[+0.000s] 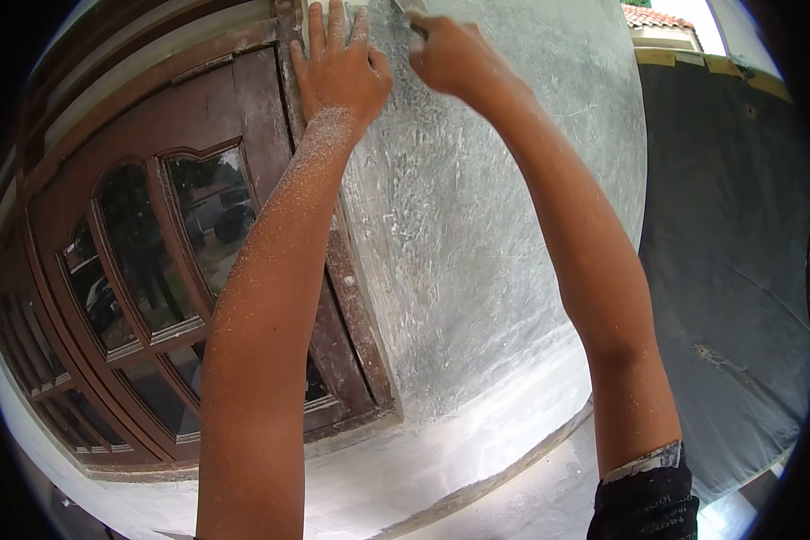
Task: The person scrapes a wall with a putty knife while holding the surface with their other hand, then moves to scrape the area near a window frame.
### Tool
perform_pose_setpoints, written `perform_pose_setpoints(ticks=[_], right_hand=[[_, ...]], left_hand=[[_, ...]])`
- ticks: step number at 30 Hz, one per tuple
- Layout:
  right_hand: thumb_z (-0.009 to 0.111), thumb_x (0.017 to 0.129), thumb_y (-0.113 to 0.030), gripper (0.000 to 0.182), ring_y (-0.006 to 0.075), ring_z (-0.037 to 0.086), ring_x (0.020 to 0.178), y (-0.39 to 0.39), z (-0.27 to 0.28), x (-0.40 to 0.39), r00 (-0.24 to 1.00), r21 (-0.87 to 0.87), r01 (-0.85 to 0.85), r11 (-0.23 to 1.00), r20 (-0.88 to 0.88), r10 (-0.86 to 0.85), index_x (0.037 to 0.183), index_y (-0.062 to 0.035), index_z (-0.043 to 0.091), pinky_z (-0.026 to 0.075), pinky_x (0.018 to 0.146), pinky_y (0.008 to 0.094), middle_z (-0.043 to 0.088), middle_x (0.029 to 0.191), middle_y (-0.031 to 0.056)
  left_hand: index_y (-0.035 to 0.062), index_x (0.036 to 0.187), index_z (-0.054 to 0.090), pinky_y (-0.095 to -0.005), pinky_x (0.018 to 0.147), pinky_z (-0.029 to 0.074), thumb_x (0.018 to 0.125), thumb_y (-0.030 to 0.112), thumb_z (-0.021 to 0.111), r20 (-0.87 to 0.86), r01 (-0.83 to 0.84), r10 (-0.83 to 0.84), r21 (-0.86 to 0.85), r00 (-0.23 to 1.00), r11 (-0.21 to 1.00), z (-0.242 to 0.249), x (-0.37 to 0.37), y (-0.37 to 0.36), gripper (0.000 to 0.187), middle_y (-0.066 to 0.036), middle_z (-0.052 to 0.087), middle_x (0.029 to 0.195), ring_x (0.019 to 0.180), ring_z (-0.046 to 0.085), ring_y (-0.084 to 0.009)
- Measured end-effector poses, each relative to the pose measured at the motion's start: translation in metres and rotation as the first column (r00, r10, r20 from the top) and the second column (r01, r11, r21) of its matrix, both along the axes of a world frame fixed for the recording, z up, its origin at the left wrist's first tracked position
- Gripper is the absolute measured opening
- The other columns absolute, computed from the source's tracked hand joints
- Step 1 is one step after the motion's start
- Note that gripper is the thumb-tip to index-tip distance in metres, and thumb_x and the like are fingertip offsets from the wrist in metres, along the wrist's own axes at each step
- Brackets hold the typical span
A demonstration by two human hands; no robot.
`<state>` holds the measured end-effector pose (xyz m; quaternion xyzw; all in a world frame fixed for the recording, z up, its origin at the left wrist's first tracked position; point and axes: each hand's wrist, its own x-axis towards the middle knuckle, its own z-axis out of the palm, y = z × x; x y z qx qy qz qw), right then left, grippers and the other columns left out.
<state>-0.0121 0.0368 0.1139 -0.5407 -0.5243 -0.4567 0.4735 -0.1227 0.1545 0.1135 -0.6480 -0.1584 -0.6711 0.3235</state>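
My left hand (345, 76) lies flat with its fingers spread at the top of the brown wooden frame and the edge of the wall beside it. It holds nothing, and pale dust coats the wrist and forearm. To its right, my right hand (459, 56) is closed around a scraper (414, 13), whose blade is near the top edge of the view against the grey wall (477, 225). Part of the scraper is out of view. The wall surface is mottled and scratched, with whitish patches.
A brown wooden window (243, 90) with glass panes fills the left side. A dark grey sheet (724, 261) hangs at the right, below a tiled roof (657, 18). A whitish band of wall (477, 459) runs along the bottom.
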Motion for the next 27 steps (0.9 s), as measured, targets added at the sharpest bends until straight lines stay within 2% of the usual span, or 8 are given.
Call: perform_pose_setpoints(ticks=[1,2,7,12,15,18,24,27], right_hand=[[0.055,0.089,-0.015,0.054,0.0479,0.068,0.109,-0.007,-0.010,-0.006,0.997,-0.060,0.033,0.998,-0.064,-0.037,0.141,-0.0063,0.061,0.052,0.101,0.0507,0.069,0.116,0.0322],[0.060,0.085,-0.015,0.055,0.0422,0.070,0.110,-0.001,-0.018,-0.002,0.994,-0.047,0.093,0.995,-0.050,-0.096,0.140,-0.0157,0.063,0.056,0.096,0.0498,0.072,0.118,0.0255],[0.056,0.087,-0.013,0.056,0.0477,0.068,0.110,0.002,0.009,0.009,1.000,0.001,-0.026,1.000,-0.012,0.026,0.143,-0.0066,0.060,0.052,0.102,0.0498,0.069,0.119,0.0316],[0.056,0.087,-0.013,0.057,0.0464,0.069,0.108,-0.012,-0.009,-0.001,0.999,-0.059,0.018,0.998,-0.035,-0.020,0.143,-0.0063,0.060,0.053,0.101,0.0489,0.069,0.119,0.0322],[0.061,0.086,-0.017,0.058,0.0429,0.071,0.108,-0.012,-0.008,0.003,0.993,-0.115,0.106,0.988,-0.035,-0.110,0.144,-0.0166,0.059,0.057,0.094,0.0501,0.072,0.117,0.0248],[0.056,0.086,-0.014,0.058,0.0457,0.070,0.105,-0.014,0.011,0.005,0.998,-0.089,-0.020,0.996,-0.061,0.015,0.144,-0.0071,0.059,0.054,0.100,0.0482,0.070,0.115,0.0317],[0.058,0.088,-0.015,0.059,0.0422,0.070,0.111,-0.012,-0.014,0.001,0.995,-0.127,0.089,0.988,-0.039,-0.094,0.146,-0.0169,0.058,0.055,0.097,0.0500,0.071,0.119,0.0258],[0.057,0.086,-0.013,0.057,0.0469,0.069,0.106,-0.005,0.009,0.008,0.998,-0.033,-0.058,0.998,-0.028,0.057,0.143,-0.0085,0.061,0.054,0.099,0.0490,0.070,0.116,0.0312]], left_hand=[[-0.0010,0.138,0.061,-0.0541,0.127,0.018,0.091,0.016,0.054,0.001,0.001,-0.001,0.002,1.000,1.000,0.001,0.000,-0.001,0.050,-0.015,0.030,0.167,0.159,0.016,-0.0332],[-0.0008,0.136,0.062,-0.0541,0.127,0.018,0.091,0.016,0.054,-0.005,-0.014,0.014,-0.009,1.000,1.000,0.001,0.000,-0.003,0.049,-0.015,0.030,0.167,0.158,0.016,-0.0334],[-0.0004,0.132,0.066,-0.0544,0.126,0.018,0.090,0.017,0.054,0.058,0.001,-0.005,0.085,0.998,0.996,0.001,0.003,0.003,0.046,-0.015,0.030,0.167,0.158,0.016,-0.0336],[0.0013,0.139,0.061,-0.0563,0.126,0.018,0.091,0.018,0.056,-0.022,-0.073,0.073,-0.043,0.997,0.996,0.001,0.000,-0.003,0.052,-0.015,0.031,0.167,0.158,0.018,-0.0344],[0.0142,0.153,0.050,-0.0607,0.123,0.022,0.098,0.030,0.050,0.071,-0.161,0.152,0.146,0.986,0.976,0.003,0.006,0.015,0.057,-0.013,0.032,0.166,0.157,0.019,-0.0325],[0.0143,0.153,0.050,-0.0618,0.122,0.024,0.098,0.028,0.050,0.072,-0.153,0.144,0.150,0.987,0.977,0.003,0.008,0.020,0.056,-0.014,0.033,0.166,0.157,0.020,-0.0328],[0.0155,0.153,0.050,-0.0619,0.122,0.023,0.099,0.028,0.050,0.101,-0.158,0.144,0.147,0.984,0.977,0.002,0.010,0.016,0.056,-0.013,0.033,0.166,0.157,0.020,-0.0318],[0.0021,0.143,0.059,-0.0564,0.126,0.018,0.091,0.019,0.056,0.000,-0.097,0.097,-0.017,0.995,0.995,0.002,0.001,0.000,0.055,-0.015,0.031,0.167,0.158,0.018,-0.0347]])
